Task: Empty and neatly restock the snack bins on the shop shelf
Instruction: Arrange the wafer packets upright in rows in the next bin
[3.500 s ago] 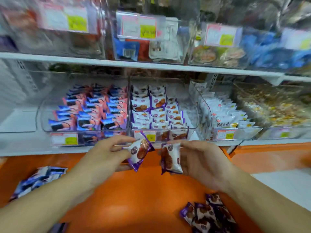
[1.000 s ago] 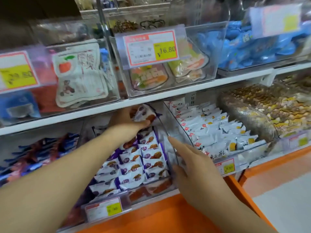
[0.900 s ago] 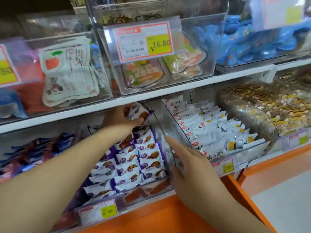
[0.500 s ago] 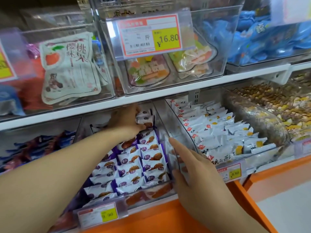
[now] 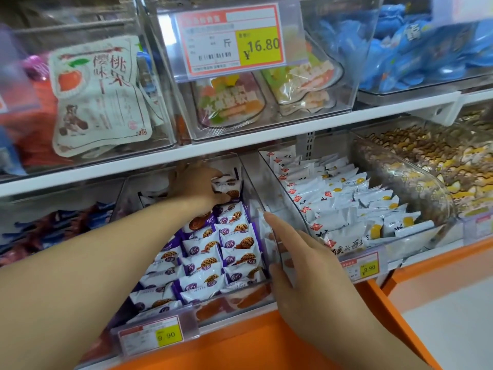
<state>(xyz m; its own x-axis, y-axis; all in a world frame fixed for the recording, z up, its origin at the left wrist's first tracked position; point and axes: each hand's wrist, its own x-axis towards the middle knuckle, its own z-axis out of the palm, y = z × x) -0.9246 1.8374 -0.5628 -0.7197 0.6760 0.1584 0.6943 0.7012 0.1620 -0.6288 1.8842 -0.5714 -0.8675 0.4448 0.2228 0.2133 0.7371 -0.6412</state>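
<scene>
A clear plastic bin (image 5: 249,177) on the lower shelf holds neat rows of purple-and-white waffle snack packets (image 5: 213,252). My left hand (image 5: 197,182) reaches deep into the back of this bin, its fingers pressing on the rearmost packets (image 5: 228,186); whether it grips one I cannot tell. My right hand (image 5: 296,252) lies flat and open against the bin's right wall near the front, holding nothing.
A bin of white packets (image 5: 346,206) stands to the right, then a bin of gold-wrapped sweets (image 5: 437,161). Blue and red packets (image 5: 53,228) fill the left bin. The upper shelf (image 5: 240,140) hangs low over the bins. An orange ledge (image 5: 240,348) runs below.
Since 3.5 s ago both hands carried packets up from the ledge into the bin. Over the last second my left hand set its packet at the back row; my right hand stayed on the wall.
</scene>
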